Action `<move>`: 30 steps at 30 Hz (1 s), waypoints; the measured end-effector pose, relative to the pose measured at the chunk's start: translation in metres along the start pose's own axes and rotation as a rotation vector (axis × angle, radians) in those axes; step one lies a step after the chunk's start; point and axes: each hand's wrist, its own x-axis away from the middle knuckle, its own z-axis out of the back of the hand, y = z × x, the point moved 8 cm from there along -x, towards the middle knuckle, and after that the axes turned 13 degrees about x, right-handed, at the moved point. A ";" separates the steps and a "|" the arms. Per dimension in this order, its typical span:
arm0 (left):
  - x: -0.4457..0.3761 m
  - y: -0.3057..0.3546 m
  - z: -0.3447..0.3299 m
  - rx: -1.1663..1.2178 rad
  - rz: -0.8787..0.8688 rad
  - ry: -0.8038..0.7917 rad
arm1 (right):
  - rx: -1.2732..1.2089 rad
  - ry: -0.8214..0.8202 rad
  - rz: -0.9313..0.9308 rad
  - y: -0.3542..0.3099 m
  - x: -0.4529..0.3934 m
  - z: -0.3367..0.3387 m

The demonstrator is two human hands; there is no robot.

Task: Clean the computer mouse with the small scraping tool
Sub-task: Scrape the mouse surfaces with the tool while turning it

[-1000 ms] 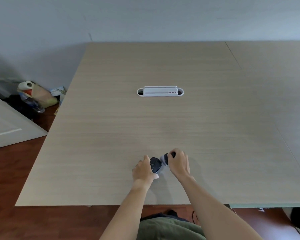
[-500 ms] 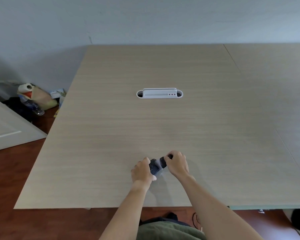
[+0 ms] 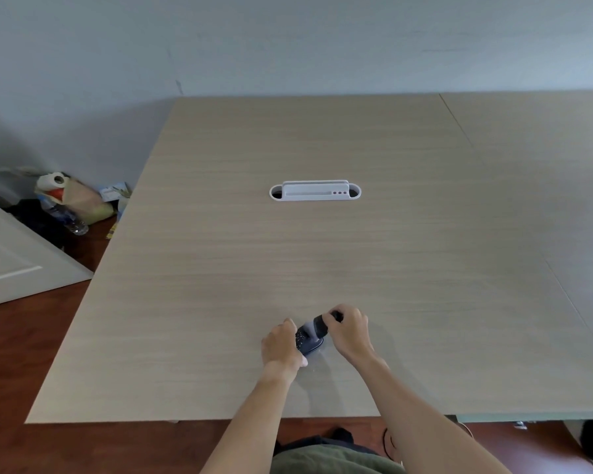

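Cleaning in progress near the front edge of the table (image 3: 220, 268). The left hand (image 3: 281, 347) is closed around the computer mouse (image 3: 309, 338), steadying it on the tabletop; the right hand (image 3: 351, 331) pinches the small scraping tool (image 3: 322, 325), its dark end laid against the mouse. How much dirt remains is too small to tell, so scraping appears unfinished. Open tabletop lies on all sides; the cable port (image 3: 315, 192) sits well apart.

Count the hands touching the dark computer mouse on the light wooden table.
2. The left hand grips the dark computer mouse from its left; the right hand presses a small dark tool on it.
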 end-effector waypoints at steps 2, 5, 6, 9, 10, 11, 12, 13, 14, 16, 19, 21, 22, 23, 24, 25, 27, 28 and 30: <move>0.000 0.001 0.001 0.007 0.001 -0.004 | 0.061 -0.028 0.000 0.000 0.000 -0.004; 0.001 0.001 0.001 0.043 0.002 -0.008 | 0.127 0.060 -0.051 0.003 0.001 0.004; 0.001 0.001 0.001 0.054 0.002 -0.008 | 0.090 0.074 -0.046 0.003 0.001 0.004; 0.001 -0.001 0.000 0.072 -0.004 -0.008 | 0.000 0.028 -0.003 -0.001 0.000 -0.002; 0.000 -0.001 0.000 0.078 -0.007 -0.009 | 0.025 0.017 -0.008 0.000 0.001 -0.004; 0.000 -0.001 0.000 0.085 -0.008 -0.010 | 0.065 0.024 -0.028 0.003 0.001 -0.004; 0.000 -0.001 0.000 0.092 -0.009 -0.010 | 0.101 0.055 -0.057 0.007 0.002 -0.001; 0.000 -0.001 0.000 0.097 -0.009 -0.009 | 0.114 0.094 -0.074 0.010 0.003 0.002; 0.000 -0.001 0.000 0.101 -0.010 -0.009 | 0.096 0.122 -0.068 0.011 0.003 0.004; 0.000 -0.002 0.001 0.109 -0.011 -0.007 | 0.021 0.124 -0.020 0.009 0.004 0.003; -0.001 -0.001 0.002 0.118 -0.016 -0.002 | -0.005 0.079 -0.003 0.011 0.006 -0.003; 0.000 -0.001 0.002 0.128 -0.020 0.003 | 0.037 0.114 -0.061 0.019 0.009 -0.001; 0.000 -0.001 0.003 0.132 -0.024 0.004 | 0.039 0.147 -0.084 0.022 0.010 0.002; -0.001 -0.001 0.002 0.135 -0.025 0.006 | 0.012 0.169 -0.083 0.022 0.011 0.004; -0.001 -0.001 0.002 0.140 -0.023 0.005 | -0.031 0.173 -0.065 0.021 0.011 0.005; -0.001 -0.002 0.002 0.147 -0.022 0.005 | -0.067 0.163 -0.041 0.018 0.012 0.005; -0.002 -0.003 0.002 0.159 -0.022 0.007 | -0.075 0.113 -0.011 0.013 0.013 0.002; -0.002 -0.003 0.002 0.165 -0.024 0.007 | -0.046 0.094 -0.019 0.014 0.013 0.000; -0.002 -0.004 0.001 0.172 -0.028 0.009 | 0.019 0.119 -0.079 0.021 0.014 0.000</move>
